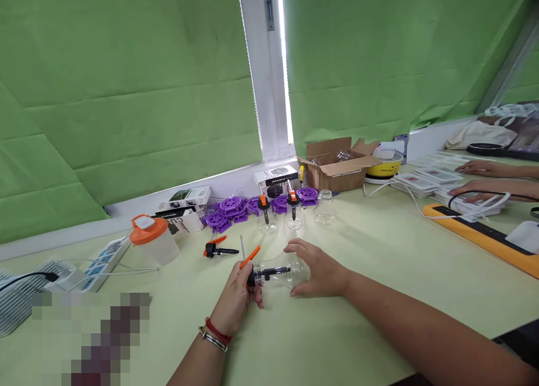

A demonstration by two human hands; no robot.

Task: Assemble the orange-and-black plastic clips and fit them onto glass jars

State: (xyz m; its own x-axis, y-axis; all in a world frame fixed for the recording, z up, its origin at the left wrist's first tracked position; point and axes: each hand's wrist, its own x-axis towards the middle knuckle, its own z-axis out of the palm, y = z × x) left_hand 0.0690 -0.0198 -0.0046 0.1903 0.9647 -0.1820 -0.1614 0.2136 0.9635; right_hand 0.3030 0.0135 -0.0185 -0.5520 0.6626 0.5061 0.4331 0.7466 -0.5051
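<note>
My left hand (pixel 238 296) wears a red band and a silver bracelet at the wrist. Its fingers are wrapped round a black cap with an orange lever (pixel 251 257) and a thin metal spout. The cap's black stem lies inside a clear bottle (pixel 280 271) held on its side. Around the base of this bottle my right hand (pixel 314 268) is closed, thumb below and fingers above. Left of them lies a second black cap with an orange lever (pixel 213 249). Behind stand two clear bottles with such caps (pixel 266 220) (pixel 294 220) and an uncapped clear bottle (pixel 325 209).
Purple plastic reels (pixel 231 207) and printed boxes (pixel 184 209) line the back. A cardboard box (pixel 339 169) stands beside a yellow tub (pixel 383 167). An orange-lidded jug (pixel 155 240) and power strip (pixel 105 262) are left. Another person's hands (pixel 475 189) rest over white stacks at right.
</note>
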